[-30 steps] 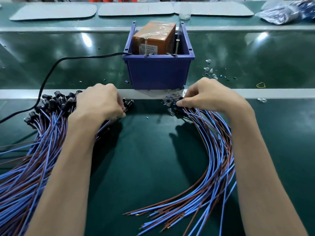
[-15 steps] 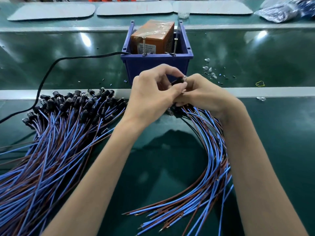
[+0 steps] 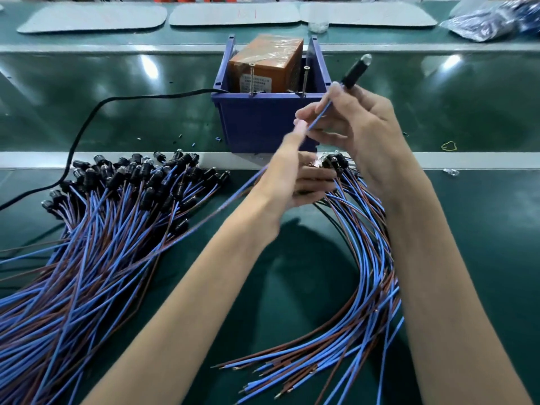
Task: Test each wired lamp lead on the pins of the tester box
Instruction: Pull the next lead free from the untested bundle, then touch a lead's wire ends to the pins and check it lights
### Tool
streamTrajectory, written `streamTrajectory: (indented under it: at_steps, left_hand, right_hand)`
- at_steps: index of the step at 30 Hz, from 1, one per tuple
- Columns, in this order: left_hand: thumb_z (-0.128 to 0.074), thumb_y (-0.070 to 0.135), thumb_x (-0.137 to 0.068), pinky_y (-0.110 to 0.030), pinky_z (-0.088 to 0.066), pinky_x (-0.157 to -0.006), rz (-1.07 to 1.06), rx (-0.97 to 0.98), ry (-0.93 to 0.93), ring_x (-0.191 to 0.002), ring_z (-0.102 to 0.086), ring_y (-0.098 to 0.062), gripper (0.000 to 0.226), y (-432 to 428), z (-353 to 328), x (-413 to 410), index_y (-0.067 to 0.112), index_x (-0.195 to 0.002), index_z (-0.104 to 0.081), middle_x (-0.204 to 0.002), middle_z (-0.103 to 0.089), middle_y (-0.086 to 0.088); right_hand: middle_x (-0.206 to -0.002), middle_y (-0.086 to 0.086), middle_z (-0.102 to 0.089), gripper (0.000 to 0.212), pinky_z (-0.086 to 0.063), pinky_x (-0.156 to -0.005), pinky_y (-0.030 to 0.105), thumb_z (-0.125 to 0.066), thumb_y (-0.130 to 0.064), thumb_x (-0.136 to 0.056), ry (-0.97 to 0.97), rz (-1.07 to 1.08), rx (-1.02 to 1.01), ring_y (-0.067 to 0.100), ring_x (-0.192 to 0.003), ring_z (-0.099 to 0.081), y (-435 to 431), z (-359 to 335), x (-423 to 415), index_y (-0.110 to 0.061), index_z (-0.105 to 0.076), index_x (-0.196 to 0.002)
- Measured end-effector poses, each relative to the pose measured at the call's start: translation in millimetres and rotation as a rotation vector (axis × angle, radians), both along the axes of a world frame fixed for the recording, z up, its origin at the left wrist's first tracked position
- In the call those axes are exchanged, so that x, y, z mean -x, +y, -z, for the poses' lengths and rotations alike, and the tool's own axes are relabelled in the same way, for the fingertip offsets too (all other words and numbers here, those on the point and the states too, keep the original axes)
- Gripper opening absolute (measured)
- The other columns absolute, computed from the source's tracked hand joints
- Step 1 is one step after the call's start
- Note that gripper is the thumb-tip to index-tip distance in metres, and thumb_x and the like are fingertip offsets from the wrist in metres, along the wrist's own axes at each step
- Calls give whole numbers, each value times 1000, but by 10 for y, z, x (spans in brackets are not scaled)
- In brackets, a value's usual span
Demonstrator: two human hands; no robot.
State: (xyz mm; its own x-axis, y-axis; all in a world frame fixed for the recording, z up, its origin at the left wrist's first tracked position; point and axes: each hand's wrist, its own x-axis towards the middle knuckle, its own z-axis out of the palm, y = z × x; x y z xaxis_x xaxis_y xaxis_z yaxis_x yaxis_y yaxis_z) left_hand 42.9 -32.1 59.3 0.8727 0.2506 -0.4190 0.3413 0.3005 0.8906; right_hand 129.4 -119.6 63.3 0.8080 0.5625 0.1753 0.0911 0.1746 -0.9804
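Above the green bench's middle, before the blue plastic tester box [image 3: 263, 124], the right hand [image 3: 362, 127] pinches a black cylindrical lamp lead [image 3: 355, 72] aloft while the blurred left hand [image 3: 295, 171] grips its thin blue wire.

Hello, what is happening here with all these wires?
A person is testing lamp leads. The right hand holds one lamp lead up beside the blue bin containing the tester box, while the left hand runs along its blue wire. It is not on the pins yet. Two piles lie on the table.
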Motion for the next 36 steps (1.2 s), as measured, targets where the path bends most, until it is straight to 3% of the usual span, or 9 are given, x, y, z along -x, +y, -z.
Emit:
streamTrajectory:
  at_steps: [6,12,15,17,20,27,30,32,36]
  left_hand:
    - [-29,49,-99,-30,-52,-73,-509,452,-174,-86,-66,-22,50,116,46,-19,7,-114,-52,-100,-67,-12]
    - [-28,38,-103,-25,-49,-68,-800,507,-278,-72,-65,-15,35,152,15,-12,13,-101,-52,-84,-63,-2]
    - [-28,36,-103,-20,-47,-58,-885,485,-329,-56,-60,-9,36,204,-2,-23,17,-88,-55,-74,-56,3]
    - [-28,35,-104,-18,-44,-51,-831,437,-345,-46,-53,-6,41,228,2,-28,17,-81,-58,-62,-53,6]
    - [-27,32,-106,-16,-40,-45,-634,307,-315,-41,-46,-5,44,193,25,-34,16,-80,-59,-50,-51,9]
    - [-33,31,-104,-15,-45,-57,-318,76,-188,-56,-53,-1,38,90,73,-38,23,-90,-66,-68,-62,11]
    - [-33,31,-104,-15,-47,-62,-306,86,-177,-68,-52,-1,34,84,87,-49,26,-95,-66,-90,-63,8]
    - [-33,33,-104,-18,-46,-68,-277,96,-169,-73,-53,-1,35,94,95,-46,27,-95,-65,-86,-64,12]
    - [-31,37,-104,-22,-44,-79,-184,82,-177,-75,-60,1,37,77,109,-36,28,-98,-67,-84,-70,17]
  right_hand:
    - [-57,-1,-61,32,-57,-72,36,-27,-21,-106,154,68,-200,18,-58,-66,9,-20,-46,-14,-42,-79]
    - [-48,-6,-39,33,-51,-53,28,-27,-23,-107,195,97,-238,11,-40,-38,15,-18,-63,-13,-42,-79]
    - [-52,-6,-29,33,-30,-39,17,-29,-24,-106,165,109,-191,9,-43,-22,-1,-19,-57,-14,-43,-78]
    - [-55,-5,-23,33,-17,-38,16,-34,-23,-105,109,114,-151,9,-48,-13,-33,-20,-63,-14,-47,-76]
    - [-49,-10,-29,29,-17,-37,16,-52,-19,-99,23,126,-40,9,-48,-14,-60,-14,-48,-13,-57,-70]
    - [-44,-5,-26,26,-15,-38,18,-70,-22,-85,-17,59,204,10,-42,-17,-54,35,-53,-12,-70,-62]
    - [-43,-4,-41,19,-21,-40,14,-70,-21,-86,-51,5,314,7,-38,-36,-48,64,-46,-8,-72,-72]
    - [-49,-7,-60,10,-28,-40,9,-70,-14,-86,-47,-53,349,3,-45,-57,-39,72,-20,-5,-73,-82]
    - [-61,-4,-70,10,-36,-43,3,-69,-1,-83,-18,-184,359,-2,-50,-61,-10,87,51,2,-72,-92]
